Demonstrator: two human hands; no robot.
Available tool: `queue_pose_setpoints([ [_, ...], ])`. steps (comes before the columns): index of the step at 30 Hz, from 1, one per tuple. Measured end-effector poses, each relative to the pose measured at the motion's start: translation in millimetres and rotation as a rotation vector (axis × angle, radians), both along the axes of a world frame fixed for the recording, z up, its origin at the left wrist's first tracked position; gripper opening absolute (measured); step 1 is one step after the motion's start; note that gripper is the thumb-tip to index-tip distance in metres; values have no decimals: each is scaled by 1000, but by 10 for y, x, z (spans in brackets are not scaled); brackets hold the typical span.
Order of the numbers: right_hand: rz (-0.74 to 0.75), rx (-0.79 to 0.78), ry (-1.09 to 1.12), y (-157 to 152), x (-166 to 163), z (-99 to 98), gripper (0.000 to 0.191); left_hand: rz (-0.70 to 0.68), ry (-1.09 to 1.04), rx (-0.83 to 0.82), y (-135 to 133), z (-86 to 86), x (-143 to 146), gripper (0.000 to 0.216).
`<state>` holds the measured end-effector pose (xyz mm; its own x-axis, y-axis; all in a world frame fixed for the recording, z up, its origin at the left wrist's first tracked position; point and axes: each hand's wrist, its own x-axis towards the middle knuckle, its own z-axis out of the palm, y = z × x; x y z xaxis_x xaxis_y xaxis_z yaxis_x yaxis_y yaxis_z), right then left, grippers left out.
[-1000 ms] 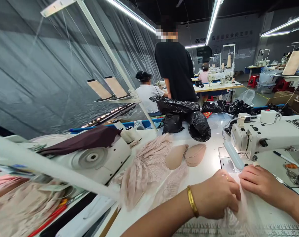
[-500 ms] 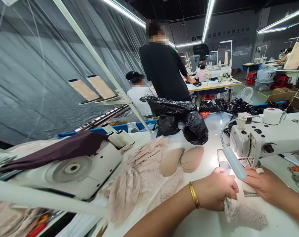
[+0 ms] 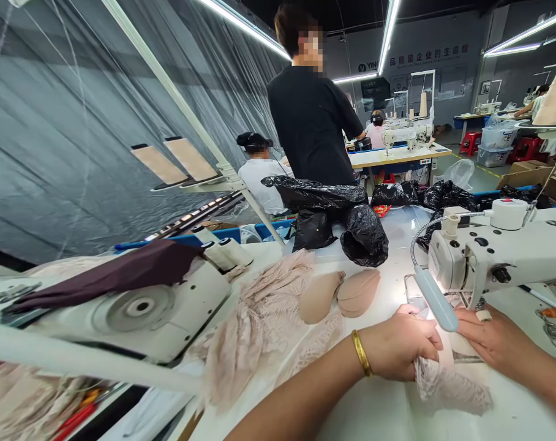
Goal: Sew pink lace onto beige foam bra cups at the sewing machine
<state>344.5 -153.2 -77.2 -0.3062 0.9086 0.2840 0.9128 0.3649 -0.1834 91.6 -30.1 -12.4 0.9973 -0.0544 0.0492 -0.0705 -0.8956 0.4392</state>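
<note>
My left hand point(image 3: 401, 344), with a gold bangle point(image 3: 361, 353) at its wrist, is closed on a pale pink lace fabric piece point(image 3: 452, 387). Part of that lace hangs over the table edge side below the hand. My right hand point(image 3: 501, 337) lies with fingers stretched out beside the needle area of a white sewing machine point(image 3: 484, 257). Its fingertips are partly hidden behind a grey gooseneck lamp point(image 3: 436, 300), which lights the work brightly. The needle and presser foot are mostly covered. Two beige moulded bra cups point(image 3: 358, 293) lie left of my hands.
Crumpled lace point(image 3: 264, 306) covers the table to the left. Black plastic bags point(image 3: 364, 236) stand at its back. A second machine point(image 3: 163, 312) with dark cloth point(image 3: 117, 275) is at the left, under thread cones point(image 3: 190, 160). A person in black point(image 3: 310, 122) stands beyond the table.
My hands stay almost in place at the machine; the lace below my left hand has shifted slightly. The standing person has straightened a little. The view has tilted slightly.
</note>
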Motion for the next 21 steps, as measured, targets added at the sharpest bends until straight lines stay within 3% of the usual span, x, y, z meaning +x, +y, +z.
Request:
queue_pose_setpoints([
  [16,83,52,28,15,9,147,41,77,15,92,75,12,30,11],
  [21,154,53,60,-28,-37,227,33,91,3,164,105,26,39,13],
])
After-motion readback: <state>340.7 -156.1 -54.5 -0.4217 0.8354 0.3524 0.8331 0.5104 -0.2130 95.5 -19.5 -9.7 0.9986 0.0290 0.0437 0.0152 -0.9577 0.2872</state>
